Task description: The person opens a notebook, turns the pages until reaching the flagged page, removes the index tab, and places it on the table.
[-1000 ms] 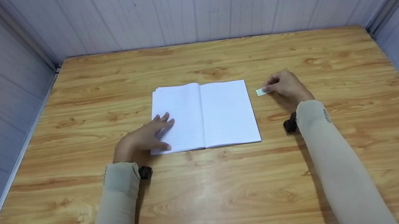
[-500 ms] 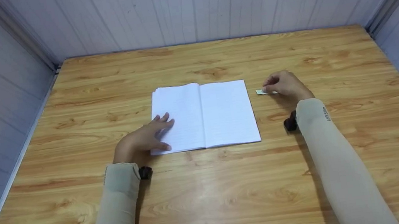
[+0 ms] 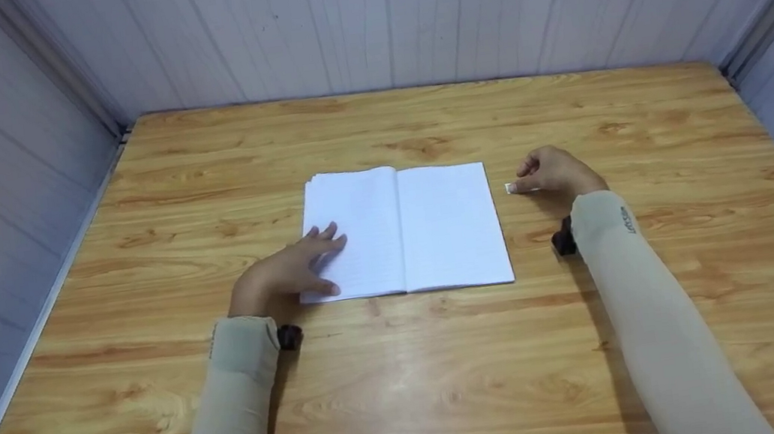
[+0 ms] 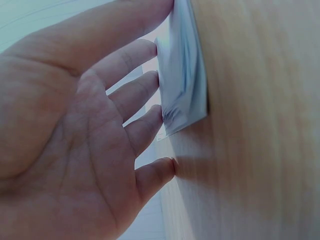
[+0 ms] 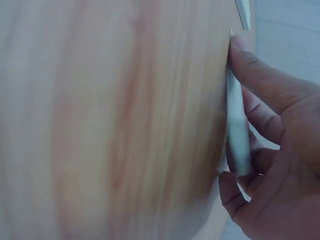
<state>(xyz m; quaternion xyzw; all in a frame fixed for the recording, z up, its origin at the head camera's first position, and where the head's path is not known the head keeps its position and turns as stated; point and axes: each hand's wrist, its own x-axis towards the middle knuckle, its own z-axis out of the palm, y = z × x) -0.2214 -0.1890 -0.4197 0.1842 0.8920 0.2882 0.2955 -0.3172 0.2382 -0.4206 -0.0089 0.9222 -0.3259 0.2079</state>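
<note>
An open notebook (image 3: 445,228) with ruled white pages lies at mid-table. My left hand (image 3: 284,268) rests on its left page, fingers spread, thumb near the lower edge. Seen from the left wrist, four fingers reach the stacked page edges (image 4: 187,75), while the little finger sits just off the notebook's corner. To the right of the notebook, my right hand (image 3: 555,171) pinches a small pale flat strip (image 5: 239,130) with thumb and curled fingers, low over the wood. Most of that strip is hidden by the hand in the head view; its exact kind I cannot tell.
The wood-patterned table (image 3: 410,380) spreads around the notebook. Pale panel walls (image 3: 344,18) close it in at the back and both sides. A dark wrist camera (image 3: 564,237) sits under the right sleeve, another dark camera (image 3: 289,336) under the left.
The head view has shifted slightly, so the scene sits a bit lower and right. The right fingers have tilted the strip, and less of it shows. The left hand stays on the page.
</note>
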